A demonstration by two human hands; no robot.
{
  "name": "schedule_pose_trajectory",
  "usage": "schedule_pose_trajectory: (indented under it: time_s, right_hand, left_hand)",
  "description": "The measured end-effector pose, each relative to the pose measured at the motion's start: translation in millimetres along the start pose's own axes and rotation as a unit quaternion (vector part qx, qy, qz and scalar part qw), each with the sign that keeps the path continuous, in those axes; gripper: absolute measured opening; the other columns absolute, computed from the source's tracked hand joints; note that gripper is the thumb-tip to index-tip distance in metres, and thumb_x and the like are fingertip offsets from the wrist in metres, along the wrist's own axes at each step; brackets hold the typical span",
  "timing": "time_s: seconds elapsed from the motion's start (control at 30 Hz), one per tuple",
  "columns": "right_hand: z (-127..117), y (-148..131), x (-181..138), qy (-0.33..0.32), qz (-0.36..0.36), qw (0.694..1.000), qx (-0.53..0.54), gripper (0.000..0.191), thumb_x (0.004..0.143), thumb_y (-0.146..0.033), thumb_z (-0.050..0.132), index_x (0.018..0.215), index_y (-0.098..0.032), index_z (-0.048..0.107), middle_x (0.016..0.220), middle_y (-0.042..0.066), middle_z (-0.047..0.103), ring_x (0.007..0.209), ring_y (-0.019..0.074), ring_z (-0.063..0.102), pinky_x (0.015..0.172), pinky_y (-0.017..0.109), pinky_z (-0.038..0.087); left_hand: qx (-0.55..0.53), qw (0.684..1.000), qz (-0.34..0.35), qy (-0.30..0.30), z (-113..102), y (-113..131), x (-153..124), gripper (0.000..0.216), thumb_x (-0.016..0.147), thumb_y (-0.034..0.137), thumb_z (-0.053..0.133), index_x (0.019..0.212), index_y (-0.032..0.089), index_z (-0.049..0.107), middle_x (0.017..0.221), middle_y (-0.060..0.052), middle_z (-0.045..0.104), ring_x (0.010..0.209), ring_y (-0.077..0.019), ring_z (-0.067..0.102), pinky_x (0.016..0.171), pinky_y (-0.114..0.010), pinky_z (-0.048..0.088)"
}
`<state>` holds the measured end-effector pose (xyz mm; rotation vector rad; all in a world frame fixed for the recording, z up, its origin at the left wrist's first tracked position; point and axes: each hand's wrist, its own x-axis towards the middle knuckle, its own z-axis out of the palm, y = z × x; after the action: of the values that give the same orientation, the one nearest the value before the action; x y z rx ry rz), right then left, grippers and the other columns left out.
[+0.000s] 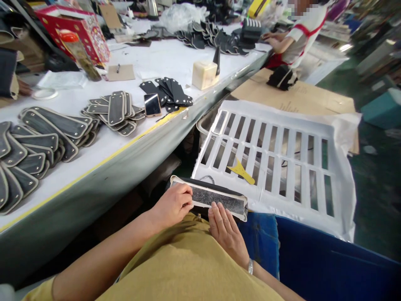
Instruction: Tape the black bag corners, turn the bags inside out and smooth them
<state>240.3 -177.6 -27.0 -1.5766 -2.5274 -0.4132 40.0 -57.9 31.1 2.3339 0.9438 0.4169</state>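
Observation:
Close to my body is a long, narrow black bag-like piece (219, 198) with a raised cream rim and a dark grey strip along its face. My left hand (175, 203) is closed at its left part, thumb and fingers pinched at the near rim. Fingers outstretched, my right hand (227, 230) lies against the near edge, right of the middle. The underside of the piece is hidden. Just beyond it, a white slotted sheet (263, 167) carries a yellow forked plastic tool (242, 170).
On the white table (131, 58) at left lie piles of dark strap pieces with pale edging (115, 109), a phone (152, 104) and a cream block (204, 75). A blue bin (328, 259) stands at right. Farther back, a person (297, 42) works at the table.

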Motion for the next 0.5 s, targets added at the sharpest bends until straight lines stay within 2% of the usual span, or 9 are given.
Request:
schedule_pose_trajectory:
  time_s: [0.27, 0.4, 0.5]
  right_hand:
    - [4.7, -4.6, 14.1, 0.0, -0.025, 1.0, -0.001, 0.042, 0.09, -0.017, 0.038, 0.129, -0.003, 0.042, 0.141, 0.021, 0.034, 0.129, 0.0322, 0.031, 0.103, 0.045, 0.035]
    - [6.3, -8.5, 23.2, 0.001, -0.034, 0.999, -0.004, 0.04, 0.091, -0.017, 0.037, 0.127, -0.003, 0.043, 0.14, 0.021, 0.035, 0.129, 0.0317, 0.033, 0.102, 0.046, 0.036]
    - [6.1, -11.4, 29.7, 0.0, -0.039, 0.999, -0.006, 0.039, 0.091, -0.017, 0.037, 0.126, -0.003, 0.044, 0.139, 0.022, 0.036, 0.128, 0.0323, 0.033, 0.101, 0.045, 0.037]
  left_hand:
    - [0.044, 0.999, -0.007, 0.009, 6.7, 1.8, -0.1, 0.015, 0.082, 0.016, 0.051, 0.07, 0.016, 0.059, 0.09, -0.004, 0.057, 0.086, -0.0173, 0.051, 0.079, -0.033, 0.041]
    - [0.094, 0.995, -0.026, 0.023, -1.8, -4.8, -6.4, 0.01, 0.08, 0.025, 0.059, 0.073, 0.017, 0.06, 0.096, -0.005, 0.059, 0.093, -0.0212, 0.05, 0.081, -0.038, 0.038]
    - [0.085, 0.995, -0.033, 0.029, -12.4, -18.7, -15.2, 0.013, 0.079, 0.029, 0.062, 0.071, 0.019, 0.061, 0.101, -0.003, 0.06, 0.096, -0.0207, 0.05, 0.086, -0.04, 0.034]
